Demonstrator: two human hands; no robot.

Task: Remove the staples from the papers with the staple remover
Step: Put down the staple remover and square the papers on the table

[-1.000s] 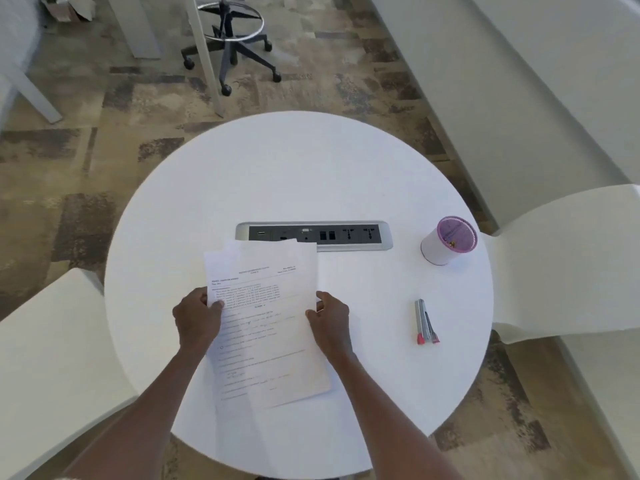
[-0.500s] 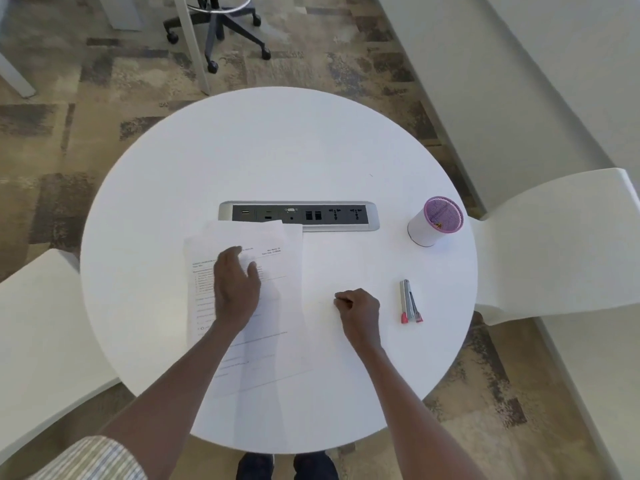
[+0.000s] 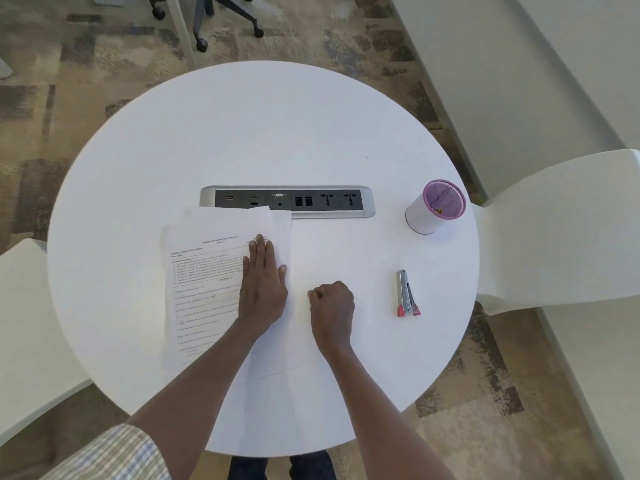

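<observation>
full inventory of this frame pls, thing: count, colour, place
table: 1, white, round, centre
papers: small stack, count unclear, white with print, left of table centre
staple remover: 1, silver with pink tips, right side of table
cup: 1, white with purple mesh inside, far right of table
socket panel: 1, grey and black, set in table middle
chairs: 2 white beside table, 1 dark wheeled base at top
left hand: flat on papers
right hand: fist on table, right of papers

We see a round white table (image 3: 263,133), a grey socket panel (image 3: 287,201) set in its middle, a white cup with purple mesh (image 3: 435,206) near the right edge, white chairs (image 3: 561,230) beside, patterned carpet (image 3: 69,81)
</observation>
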